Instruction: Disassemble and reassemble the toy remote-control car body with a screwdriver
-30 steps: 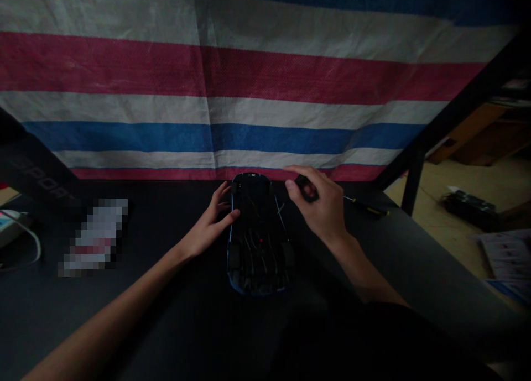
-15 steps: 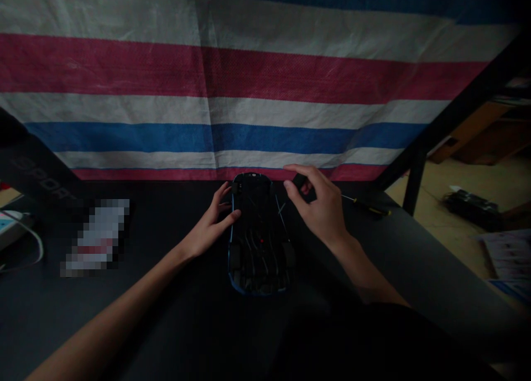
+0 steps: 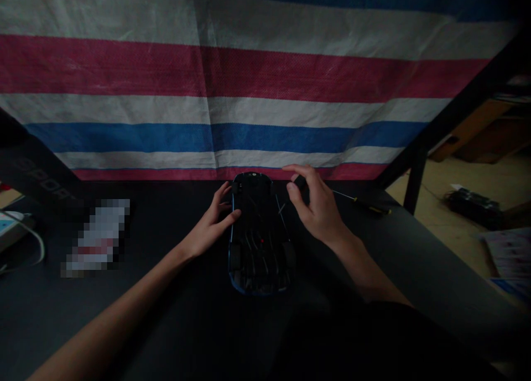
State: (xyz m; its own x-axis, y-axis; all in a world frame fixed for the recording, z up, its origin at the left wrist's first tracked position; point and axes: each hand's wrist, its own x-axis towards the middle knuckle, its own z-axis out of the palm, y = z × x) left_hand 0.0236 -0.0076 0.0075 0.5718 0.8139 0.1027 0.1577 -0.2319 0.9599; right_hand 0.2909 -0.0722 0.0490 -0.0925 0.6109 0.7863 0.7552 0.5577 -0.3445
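Note:
A blue toy car (image 3: 258,234) lies upside down on the dark table (image 3: 166,314), its black underside with wires facing up. My left hand (image 3: 209,223) rests against the car's left side, thumb on its edge, fingers curled along it. My right hand (image 3: 314,207) is closed round a small black wheel (image 3: 299,183) just right of the car's far end, beside the front wheel well.
A screwdriver (image 3: 363,203) with a yellow and black handle lies right of my right hand. A blurred-out flat thing (image 3: 97,237) sits at the left, with a white cable (image 3: 25,243) beyond it. A striped tarp (image 3: 249,82) hangs behind. The table's edge runs at the right.
My right hand has moved a little left towards the car's far end and turned, so the black wheel is now mostly hidden in its fingers. My left hand and the car have stayed put.

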